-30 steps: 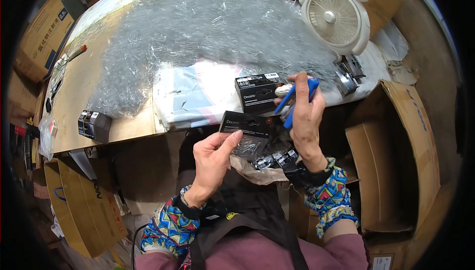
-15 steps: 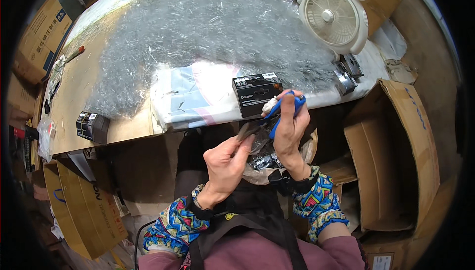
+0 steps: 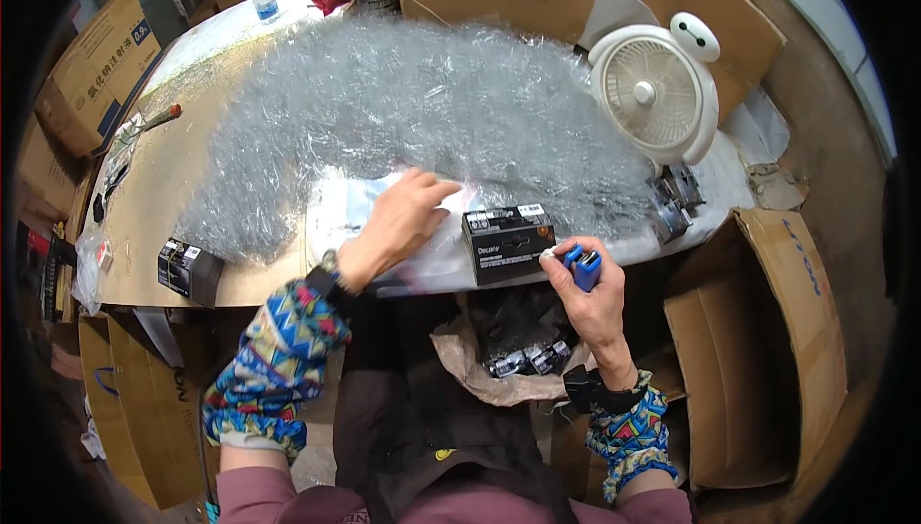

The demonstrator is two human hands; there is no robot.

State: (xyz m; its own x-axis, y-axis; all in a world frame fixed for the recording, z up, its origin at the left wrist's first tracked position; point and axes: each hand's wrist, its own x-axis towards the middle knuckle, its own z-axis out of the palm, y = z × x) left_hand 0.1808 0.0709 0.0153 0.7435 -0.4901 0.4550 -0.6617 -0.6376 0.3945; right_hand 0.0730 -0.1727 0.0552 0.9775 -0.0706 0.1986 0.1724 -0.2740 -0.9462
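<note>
My right hand (image 3: 593, 298) is closed around blue-handled scissors (image 3: 583, 267) just off the table's front edge. A small white thing (image 3: 548, 254), too small to name, shows at its fingertips. My left hand (image 3: 408, 212) reaches over the white and pale-blue plastic sheet (image 3: 331, 212), fingers stretched out, with nothing visible in them. Between my hands a black printed box (image 3: 508, 244) stands at the front edge. Behind it spreads a wide heap of crinkled clear plastic film (image 3: 413, 92).
Below the edge, a brown paper-lined container (image 3: 460, 361) holds small black packs (image 3: 528, 359). An open carton (image 3: 806, 322) stands right. A white fan (image 3: 648, 92) and black packs (image 3: 674, 202) sit at the table's right; another black box (image 3: 190, 273) is at its left corner.
My left hand has left the scissors area and moved up and left over the sheet, opening. My right hand has lowered and moved right with the scissors. The view has shifted up.
</note>
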